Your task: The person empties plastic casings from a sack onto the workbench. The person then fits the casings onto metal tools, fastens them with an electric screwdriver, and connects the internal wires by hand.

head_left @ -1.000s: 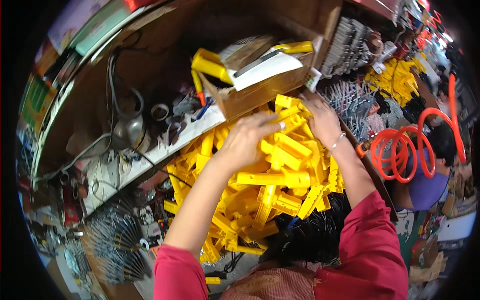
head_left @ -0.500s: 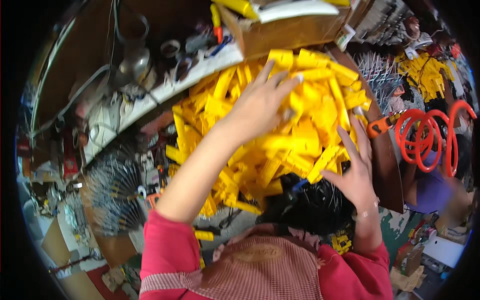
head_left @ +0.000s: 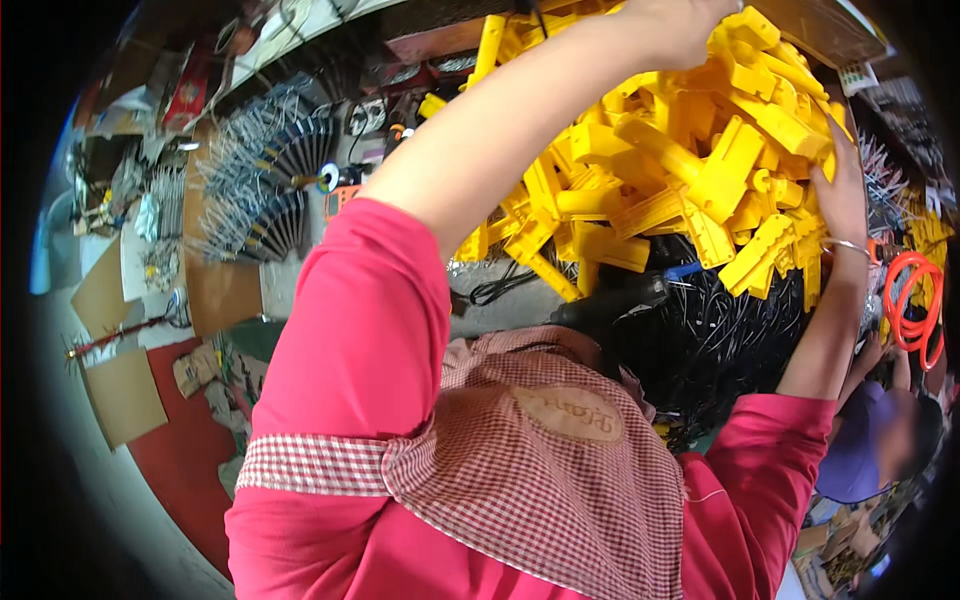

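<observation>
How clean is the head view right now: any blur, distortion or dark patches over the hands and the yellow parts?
Head view: heavy fisheye bending, black rim; yellow plastic parts sharp and brightly lit; left hand cropped by the top edge; right hand clear on the pile's side; black cables below sit in shadow.

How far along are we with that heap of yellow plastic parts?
Nothing looks finished: the yellow plastic parts lie in one big heap. In hand: the left hand presses its top, the right hand its side edge. Left: the whole heap, on the black cables.
</observation>
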The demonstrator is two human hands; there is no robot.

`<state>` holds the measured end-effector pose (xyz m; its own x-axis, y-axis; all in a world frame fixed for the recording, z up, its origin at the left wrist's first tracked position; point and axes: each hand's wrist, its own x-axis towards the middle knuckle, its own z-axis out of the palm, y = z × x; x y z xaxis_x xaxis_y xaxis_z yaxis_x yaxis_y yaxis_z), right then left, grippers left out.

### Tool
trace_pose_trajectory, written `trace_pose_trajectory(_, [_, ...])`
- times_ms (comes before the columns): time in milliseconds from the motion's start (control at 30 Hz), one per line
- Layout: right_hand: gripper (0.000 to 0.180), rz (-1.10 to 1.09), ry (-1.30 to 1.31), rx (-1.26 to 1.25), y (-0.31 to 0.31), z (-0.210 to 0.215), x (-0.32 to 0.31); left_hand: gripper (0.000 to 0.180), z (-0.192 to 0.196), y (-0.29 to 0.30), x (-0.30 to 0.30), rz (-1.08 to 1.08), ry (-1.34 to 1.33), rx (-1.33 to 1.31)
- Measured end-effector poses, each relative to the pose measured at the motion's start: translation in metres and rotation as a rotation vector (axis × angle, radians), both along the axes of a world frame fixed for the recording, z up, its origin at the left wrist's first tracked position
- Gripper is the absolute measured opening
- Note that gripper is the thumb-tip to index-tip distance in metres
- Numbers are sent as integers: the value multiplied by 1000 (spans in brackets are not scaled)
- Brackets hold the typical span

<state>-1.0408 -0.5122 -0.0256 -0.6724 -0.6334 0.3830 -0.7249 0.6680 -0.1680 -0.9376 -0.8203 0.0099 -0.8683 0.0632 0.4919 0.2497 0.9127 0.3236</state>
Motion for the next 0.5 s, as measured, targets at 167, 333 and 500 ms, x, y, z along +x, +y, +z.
trace_pose_trajectory(167, [48,-73,-171,-436,11,39,78,35,24,-50,120,27,52,10])
trace_pose_trajectory(333, [8,58,-419,-460,8,3,224,33,-33,-86,293,579,-445,140])
trace_pose_trajectory(500, [32,-197,-1623,-352,-23,-91,314,41,-109,-17,361,316,-1111,48])
